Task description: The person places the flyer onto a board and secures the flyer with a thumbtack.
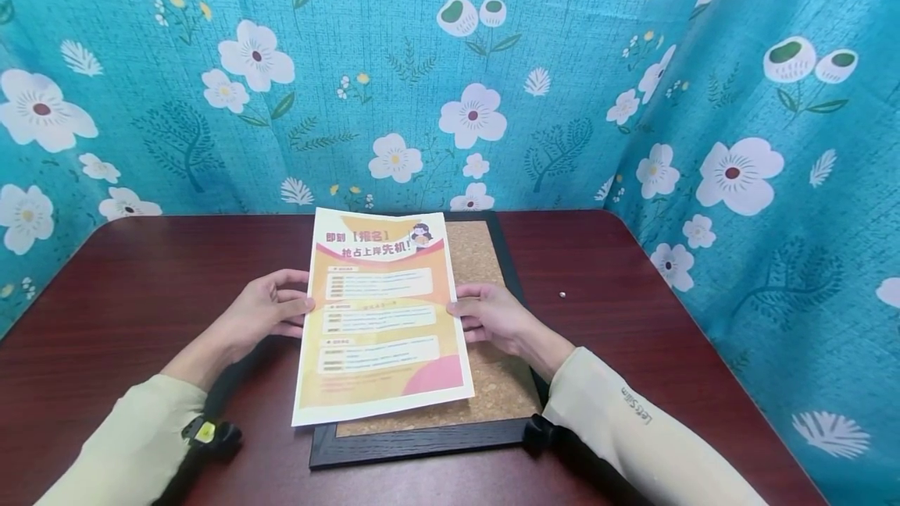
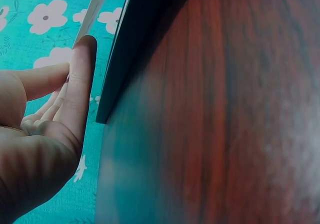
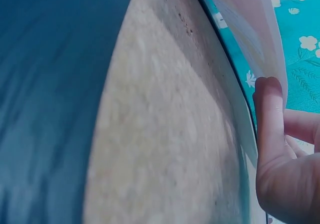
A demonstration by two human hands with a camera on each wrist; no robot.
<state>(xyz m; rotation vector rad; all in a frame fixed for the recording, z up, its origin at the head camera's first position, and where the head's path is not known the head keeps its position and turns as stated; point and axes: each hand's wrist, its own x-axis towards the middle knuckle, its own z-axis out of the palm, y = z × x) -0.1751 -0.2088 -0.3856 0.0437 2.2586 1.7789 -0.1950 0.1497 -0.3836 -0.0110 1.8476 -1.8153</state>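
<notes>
A printed yellow and pink poster sheet [image 1: 383,311] is held up above a cork board [image 1: 485,256] with a black frame. My left hand [image 1: 263,307] pinches the sheet's left edge between thumb and fingers. On the opposite edge, my right hand [image 1: 495,318] pinches the paper in the same way. The left wrist view shows the sheet [image 2: 92,12] nearly edge-on, in the fingers' grip. In the right wrist view the paper [image 3: 255,29] rises from the fingertips, apart from the cork surface [image 3: 155,114]. Much of the board is hidden behind the sheet.
The board lies on a dark red wooden table [image 1: 176,272]. A small pale bit [image 1: 562,294] rests on the table right of the board. A blue flowered curtain [image 1: 394,84] hangs behind the table and along its right side.
</notes>
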